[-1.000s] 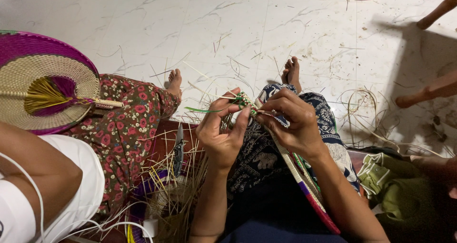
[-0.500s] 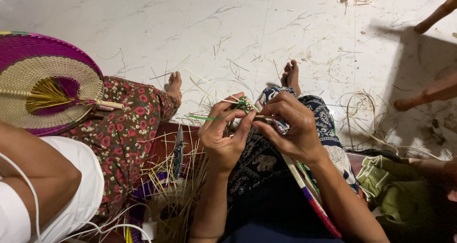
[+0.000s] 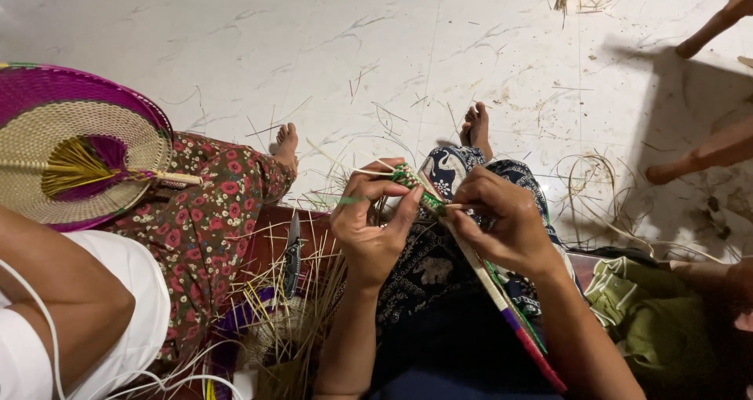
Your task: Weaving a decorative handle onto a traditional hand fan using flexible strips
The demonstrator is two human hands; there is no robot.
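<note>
Woven strip (image 3: 471, 263), pale with green, red and purple bands, runs slantwise from between the two hands down toward the lower edge of the view, where its end is cut off behind the right forearm. Its upper, green-patterned end sits pinched at the fingertips of both hands. The left hand (image 3: 370, 221) curls around that end from the near side, thumb pressed up against it and fingers folded over, so the part inside the palm is hidden. The right hand (image 3: 502, 223) closes on the strip just below the left fingertips, knuckles up; its fingers cover the weave there and what the fingertips pinch is too small to make out. A thin green straw (image 3: 345, 200) sticks out sideways past the left fingers.

Below the left wrist lies a heap of loose straw (image 3: 290, 290), with a small folded knife (image 3: 293, 251) on it; the heap's lower part fades into shadow. Well to the outside of the left hand, a round purple and tan fan (image 3: 70, 149) is partly cut off by the frame edge, resting over another person's flowered skirt (image 3: 212, 220). Beyond the fingertips the white marbled floor (image 3: 314, 47) carries scattered straw bits. Past the right hand a green cloth (image 3: 635, 302) is dim and hard to read.
</note>
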